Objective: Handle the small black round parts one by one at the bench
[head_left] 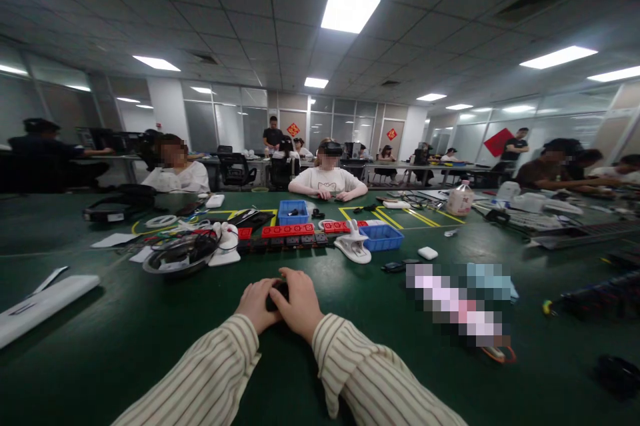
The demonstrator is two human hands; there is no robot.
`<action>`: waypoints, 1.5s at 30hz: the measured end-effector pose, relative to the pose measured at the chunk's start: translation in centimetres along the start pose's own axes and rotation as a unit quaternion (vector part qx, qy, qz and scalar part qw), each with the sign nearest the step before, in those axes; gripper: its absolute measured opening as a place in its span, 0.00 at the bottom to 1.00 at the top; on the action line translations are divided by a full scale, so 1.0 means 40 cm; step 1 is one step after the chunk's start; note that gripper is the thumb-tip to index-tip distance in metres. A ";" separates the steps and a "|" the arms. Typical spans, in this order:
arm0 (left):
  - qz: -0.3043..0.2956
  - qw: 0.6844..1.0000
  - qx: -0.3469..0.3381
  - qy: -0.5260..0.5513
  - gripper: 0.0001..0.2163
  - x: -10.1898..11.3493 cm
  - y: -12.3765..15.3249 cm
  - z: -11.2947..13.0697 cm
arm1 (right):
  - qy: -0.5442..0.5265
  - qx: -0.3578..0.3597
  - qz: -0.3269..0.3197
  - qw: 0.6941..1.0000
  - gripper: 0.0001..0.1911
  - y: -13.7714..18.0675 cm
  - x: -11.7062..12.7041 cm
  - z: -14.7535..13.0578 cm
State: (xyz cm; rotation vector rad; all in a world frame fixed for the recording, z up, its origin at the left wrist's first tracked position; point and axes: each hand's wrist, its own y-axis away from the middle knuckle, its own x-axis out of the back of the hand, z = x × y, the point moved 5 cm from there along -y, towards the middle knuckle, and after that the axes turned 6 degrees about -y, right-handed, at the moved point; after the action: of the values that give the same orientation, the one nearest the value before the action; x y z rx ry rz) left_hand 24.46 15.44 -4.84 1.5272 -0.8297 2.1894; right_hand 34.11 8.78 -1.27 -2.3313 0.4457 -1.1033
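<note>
My left hand (256,303) and my right hand (299,301) meet low over the green table (210,339), in front of me. Between them a small black object (283,291) shows only in part; the palms and fingers cover most of it, so its kind is unclear. Both hands curve round it from either side, the right thumb lying across toward the left hand. Beyond my fingertips run a row of red and black block-like parts (287,231) and a white clip-like stand (354,243).
A metal bowl of cables (165,267) stands left of the row. Blue bins (383,237) (293,221) are near it. At left lies a long white case (45,309); at right, a white earbud case (427,253) and a pink pouch-like item (455,306). A person (327,179) sits opposite.
</note>
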 end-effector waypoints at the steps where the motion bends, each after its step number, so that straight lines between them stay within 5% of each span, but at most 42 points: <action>1: 0.003 1.000 0.001 0.000 0.25 0.003 0.001 0.001 | 0.002 -0.009 0.005 1.000 0.19 -0.001 0.000 0.005; 11: -0.017 1.000 -0.012 -0.007 0.14 0.007 -0.003 0.010 | 0.050 -0.044 0.000 0.998 0.15 -0.012 -0.009 0.015; 18: -0.025 0.999 -0.043 0.004 0.20 -0.003 -0.008 -0.001 | 0.037 0.050 -0.043 0.997 0.02 -0.009 -0.008 -0.014; 23: -0.014 0.999 -0.038 0.002 0.20 -0.001 -0.001 0.000 | 0.038 0.068 -0.025 0.997 0.10 -0.002 0.009 -0.030; 33: 0.014 1.000 -0.010 -0.014 0.19 0.025 0.010 0.024 | 0.097 -0.013 0.003 0.995 0.17 -0.010 0.002 0.002; 45: -0.021 0.999 -0.038 -0.005 0.18 0.026 0.008 0.019 | 0.103 0.063 -0.044 0.992 0.05 -0.006 -0.005 -0.030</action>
State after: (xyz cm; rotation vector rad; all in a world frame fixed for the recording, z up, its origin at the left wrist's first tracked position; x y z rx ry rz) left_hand 24.47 14.66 -3.77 1.5073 -0.8667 2.0967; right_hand 33.05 8.69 -0.62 -2.1533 0.3393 -1.3817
